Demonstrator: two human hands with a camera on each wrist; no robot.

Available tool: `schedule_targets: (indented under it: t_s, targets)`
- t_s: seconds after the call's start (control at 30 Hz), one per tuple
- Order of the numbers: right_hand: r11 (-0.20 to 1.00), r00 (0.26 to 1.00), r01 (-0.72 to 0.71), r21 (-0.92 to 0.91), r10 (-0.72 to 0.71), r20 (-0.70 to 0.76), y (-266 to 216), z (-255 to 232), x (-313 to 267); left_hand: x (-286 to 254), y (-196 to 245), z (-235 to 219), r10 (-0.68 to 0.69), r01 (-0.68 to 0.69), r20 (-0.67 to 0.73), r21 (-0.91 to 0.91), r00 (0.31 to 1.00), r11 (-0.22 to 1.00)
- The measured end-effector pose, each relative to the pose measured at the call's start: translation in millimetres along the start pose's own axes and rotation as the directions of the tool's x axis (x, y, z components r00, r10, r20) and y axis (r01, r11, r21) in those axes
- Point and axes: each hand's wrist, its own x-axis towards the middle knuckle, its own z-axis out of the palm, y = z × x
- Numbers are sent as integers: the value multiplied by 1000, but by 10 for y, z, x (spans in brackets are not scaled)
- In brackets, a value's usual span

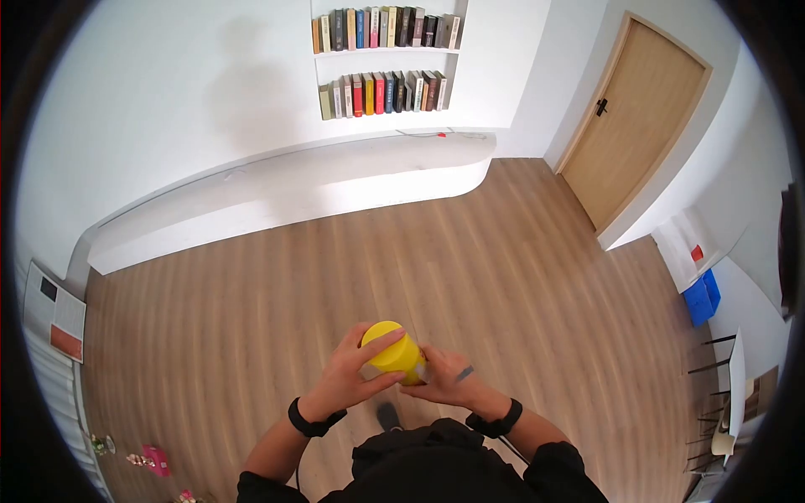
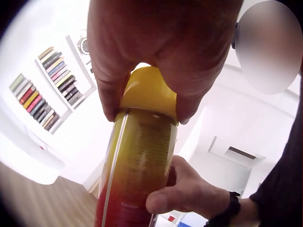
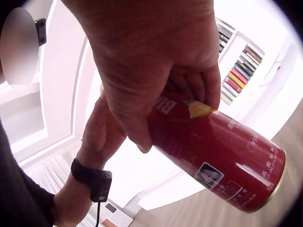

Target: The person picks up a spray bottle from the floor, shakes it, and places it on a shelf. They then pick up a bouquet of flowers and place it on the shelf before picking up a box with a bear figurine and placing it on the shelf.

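A spray can (image 3: 222, 151) with a red body that turns yellow toward the top is held in front of the person's waist. My left hand (image 1: 344, 373) grips its yellow cap (image 2: 149, 92), thumb on one side and fingers on the other. Lower down, my right hand (image 1: 444, 377) wraps round the can's body. The cap sits on the can in the left wrist view. White lettering and a small picture label show on the red part in the right wrist view, where the can's bottom end points down to the right.
Wood flooring (image 1: 293, 277) spreads ahead, up to a low white ledge (image 1: 335, 180) along the wall. Bookshelves (image 1: 386, 52) are set into that wall. To the right are a wooden door (image 1: 637, 117), a blue bin (image 1: 703, 298) and a white table (image 1: 737, 386) with chairs.
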Motion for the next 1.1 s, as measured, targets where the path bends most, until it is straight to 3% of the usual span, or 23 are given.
schedule_targets:
  t_s: [0.17, 0.37, 0.53, 0.67, 0.87, 0.97, 1.1]
  targets:
    - [999, 999, -22, 41, 23, -22, 134, -72, 474, 415, -289, -146, 6, -7, 23, 64, 1000, 998]
    - [992, 991, 14, 129, 3, -131, 589, -116, 951, 938, -665, 7, -220, 204, -6, -347, 976, 915]
    - [984, 989, 73, 160, -51, -139, 1086, -402, 1588, 1570, -1124, 157, -232, 221, -30, -212, 972, 952]
    - [978, 993, 72, 194, -51, -107, 1468, -758, 2139, 2238, -1235, 195, -309, 297, -47, -172, 950, 939]
    - [969, 985, 141, 204, -116, -127, 2026, -1341, 2868, 3171, -1508, 306, -237, 225, -101, -117, 966, 967]
    - [958, 974, 188, 219, -152, -168, 2265, -1557, 3106, 3454, -1784, 438, -332, 331, -8, -57, 943, 942]
    - [964, 970, 177, 197, -137, -200, 2563, -1778, 3375, 3912, -2054, 587, -337, 338, 36, -108, 941, 935]
